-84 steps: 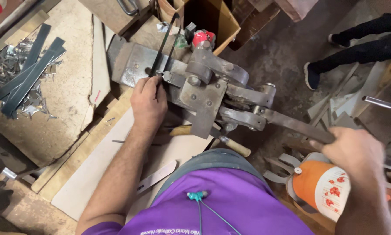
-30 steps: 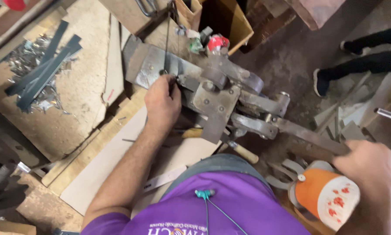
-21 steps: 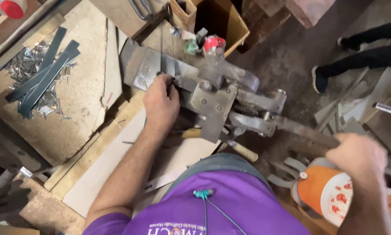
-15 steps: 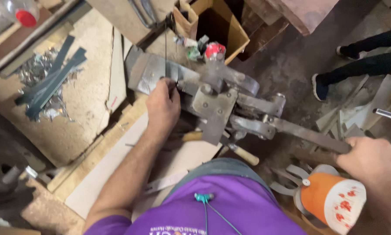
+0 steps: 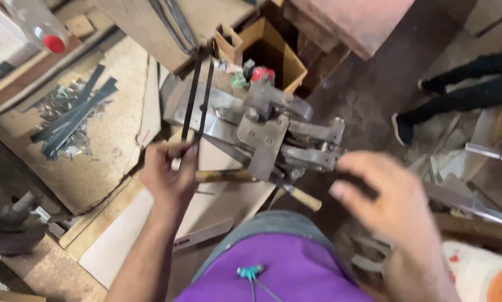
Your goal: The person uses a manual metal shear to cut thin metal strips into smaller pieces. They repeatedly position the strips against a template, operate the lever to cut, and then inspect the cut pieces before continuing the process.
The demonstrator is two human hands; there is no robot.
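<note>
Carefully, I am pinching two dark metal strips in my left hand, feeding them beyond my fingertips into the bench shear; my right hand is hovering open-fingered just above the lever. Keeping them aligned matters.

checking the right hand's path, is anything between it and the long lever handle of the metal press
Nothing visible does. The right hand hangs open just above and left of the lever handle, with only bare air between. The left hand holds thin dark metal strips at the press.
</note>
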